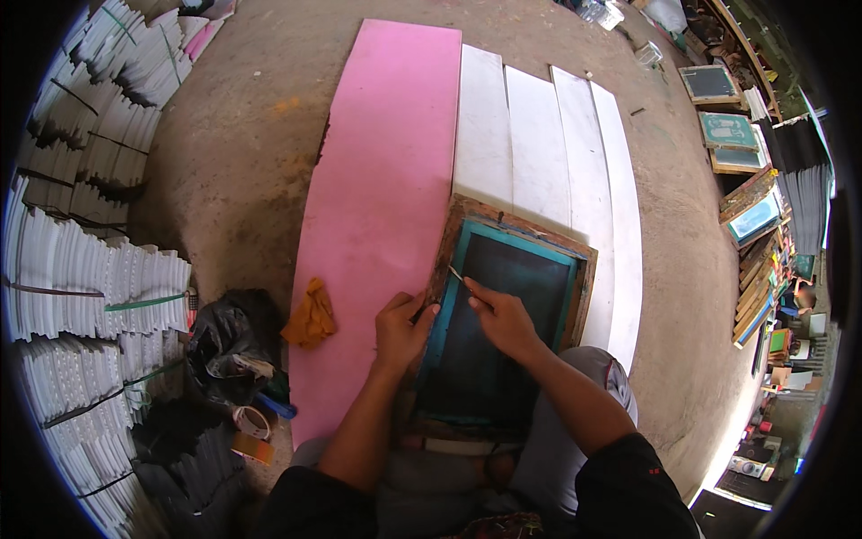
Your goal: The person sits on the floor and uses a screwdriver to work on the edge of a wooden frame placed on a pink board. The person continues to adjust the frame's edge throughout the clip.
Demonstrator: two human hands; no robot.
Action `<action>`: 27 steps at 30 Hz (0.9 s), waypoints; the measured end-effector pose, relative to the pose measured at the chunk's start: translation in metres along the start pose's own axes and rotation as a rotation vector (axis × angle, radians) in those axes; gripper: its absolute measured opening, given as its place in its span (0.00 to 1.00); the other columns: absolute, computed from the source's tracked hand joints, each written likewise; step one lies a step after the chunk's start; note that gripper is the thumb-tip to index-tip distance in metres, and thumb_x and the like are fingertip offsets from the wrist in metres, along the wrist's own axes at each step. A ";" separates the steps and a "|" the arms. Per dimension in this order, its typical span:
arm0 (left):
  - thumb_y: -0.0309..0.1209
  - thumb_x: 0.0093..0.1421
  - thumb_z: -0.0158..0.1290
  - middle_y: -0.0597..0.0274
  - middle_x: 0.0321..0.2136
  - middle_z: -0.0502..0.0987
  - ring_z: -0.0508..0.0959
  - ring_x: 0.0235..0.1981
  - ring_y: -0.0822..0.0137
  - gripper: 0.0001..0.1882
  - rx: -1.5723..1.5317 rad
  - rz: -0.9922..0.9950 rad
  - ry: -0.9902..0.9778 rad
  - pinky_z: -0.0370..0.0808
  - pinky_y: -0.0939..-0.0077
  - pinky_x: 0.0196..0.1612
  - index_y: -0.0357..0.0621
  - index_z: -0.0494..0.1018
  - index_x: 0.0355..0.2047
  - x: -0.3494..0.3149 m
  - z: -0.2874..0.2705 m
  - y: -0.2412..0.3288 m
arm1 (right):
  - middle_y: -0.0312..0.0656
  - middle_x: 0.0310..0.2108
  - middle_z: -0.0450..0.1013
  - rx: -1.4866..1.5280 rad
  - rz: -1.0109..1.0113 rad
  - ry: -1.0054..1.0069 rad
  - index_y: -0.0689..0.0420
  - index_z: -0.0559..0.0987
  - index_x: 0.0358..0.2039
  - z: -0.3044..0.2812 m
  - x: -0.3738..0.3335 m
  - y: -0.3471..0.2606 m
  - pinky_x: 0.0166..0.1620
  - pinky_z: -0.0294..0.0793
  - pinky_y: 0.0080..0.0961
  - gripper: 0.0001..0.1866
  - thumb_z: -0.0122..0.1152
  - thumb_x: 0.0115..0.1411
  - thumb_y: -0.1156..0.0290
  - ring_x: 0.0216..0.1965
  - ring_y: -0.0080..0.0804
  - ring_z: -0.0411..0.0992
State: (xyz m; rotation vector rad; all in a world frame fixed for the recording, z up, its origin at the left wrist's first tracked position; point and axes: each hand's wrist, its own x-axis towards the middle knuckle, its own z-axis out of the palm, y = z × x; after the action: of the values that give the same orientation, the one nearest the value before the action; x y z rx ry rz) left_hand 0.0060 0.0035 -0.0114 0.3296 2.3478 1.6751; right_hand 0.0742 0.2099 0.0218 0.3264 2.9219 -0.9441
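If pressed too hard with thin tool point(458, 275), could nick dark mesh point(516, 278) of frame point(528, 224), lying toward four o'clock from view's centre; if held loosely, could let frame slide. With left hand point(401, 334), clasping frame's nine o'clock side, reaching from seven o'clock. With right hand point(505, 322), pinching tool, reaching from five o'clock, aiming tip toward ten.

At upper centre there is room to pass over the long flat pink sheet point(386, 135) and long white panels point(539, 135). A rectangular wooden-framed dark screen point(480, 368) blocks the lower centre; a crumpled black plastic bag point(224, 332) and strapped white stacks point(90, 373) obstruct the lower left.
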 end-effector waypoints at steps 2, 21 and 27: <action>0.29 0.60 0.69 0.54 0.30 0.80 0.81 0.30 0.62 0.19 0.009 -0.029 0.003 0.78 0.70 0.36 0.40 0.86 0.51 -0.001 -0.004 0.003 | 0.54 0.31 0.81 -0.316 0.102 -0.138 0.36 0.76 0.70 -0.019 0.002 -0.028 0.36 0.82 0.52 0.26 0.59 0.72 0.61 0.32 0.59 0.83; 0.30 0.59 0.70 0.53 0.29 0.80 0.81 0.28 0.58 0.18 0.025 0.029 0.021 0.78 0.67 0.34 0.38 0.86 0.49 0.000 0.000 -0.001 | 0.50 0.46 0.85 -0.008 0.069 -0.210 0.37 0.78 0.68 -0.024 0.019 0.008 0.47 0.84 0.41 0.23 0.61 0.74 0.61 0.38 0.55 0.84; 0.30 0.60 0.70 0.53 0.29 0.81 0.81 0.29 0.59 0.18 -0.001 0.032 0.019 0.77 0.68 0.35 0.38 0.86 0.49 0.001 0.000 -0.005 | 0.58 0.53 0.82 0.464 0.081 -0.210 0.43 0.79 0.68 -0.014 0.024 0.032 0.57 0.78 0.30 0.23 0.62 0.75 0.65 0.50 0.42 0.84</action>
State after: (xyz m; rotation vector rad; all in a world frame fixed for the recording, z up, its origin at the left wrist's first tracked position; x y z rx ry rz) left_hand 0.0049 0.0023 -0.0158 0.3546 2.3675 1.7013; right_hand 0.0579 0.2475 0.0126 0.3353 2.4578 -1.5339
